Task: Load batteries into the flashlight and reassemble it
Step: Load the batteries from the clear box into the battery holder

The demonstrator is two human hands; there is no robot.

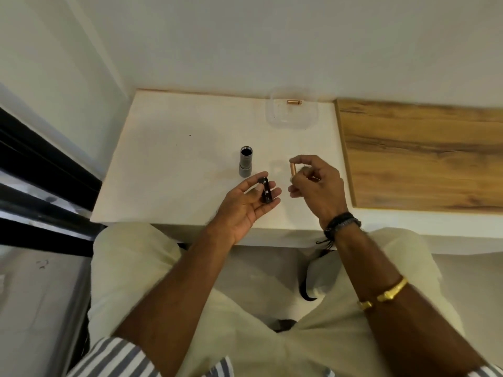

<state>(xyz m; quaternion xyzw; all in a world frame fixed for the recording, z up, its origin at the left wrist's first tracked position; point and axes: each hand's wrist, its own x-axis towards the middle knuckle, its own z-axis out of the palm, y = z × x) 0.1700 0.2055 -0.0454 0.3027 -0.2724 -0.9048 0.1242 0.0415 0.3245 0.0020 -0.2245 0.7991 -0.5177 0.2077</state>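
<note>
A grey flashlight body (245, 162) stands upright on the white table (174, 159), its open dark end up. My left hand (246, 205) lies palm up just in front of it and holds a dark battery holder (265, 190) between thumb and fingers. To its right, my right hand (315, 183) pinches a copper-coloured battery (293, 170) upright between thumb and forefinger. The battery is a short gap away from the holder. Another copper battery (294, 102) lies in a clear plastic container (292, 111) at the back of the table.
A wooden board (422, 156) covers the right part of the table. White walls close in behind and to the left. A dark frame (40, 170) runs along the left side. My knees sit under the table's front edge.
</note>
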